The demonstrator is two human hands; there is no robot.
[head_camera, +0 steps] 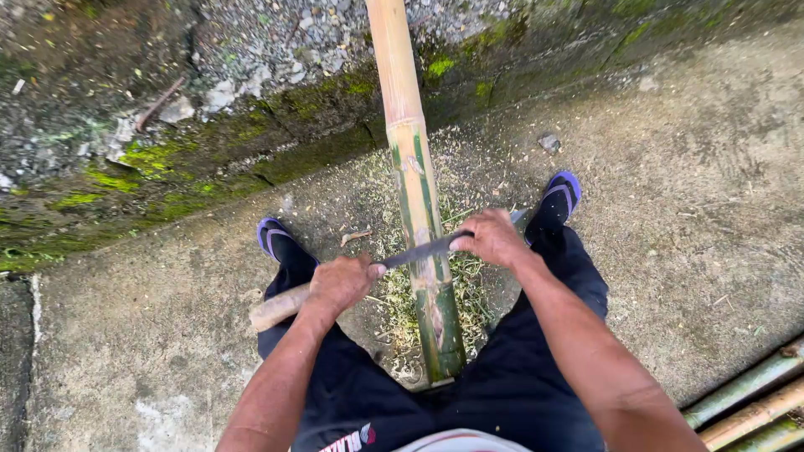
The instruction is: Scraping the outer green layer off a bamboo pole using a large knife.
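A long bamboo pole (416,180) leans away from me between my legs, its upper part scraped pale and its lower part still green. A knife with a dark blade (419,250) and a pale wooden handle (278,307) lies crosswise on the pole. My left hand (342,284) grips the handle to the left of the pole. On the pole's right side, my right hand (492,238) is closed over the blade's far end. Green and pale shavings (402,301) litter the ground under the pole.
I stand on a concrete floor (678,209) in dark trousers and blue sandals (272,238). A mossy stone curb (193,180) with gravel behind runs across the far side. More bamboo poles (754,402) lie at the lower right.
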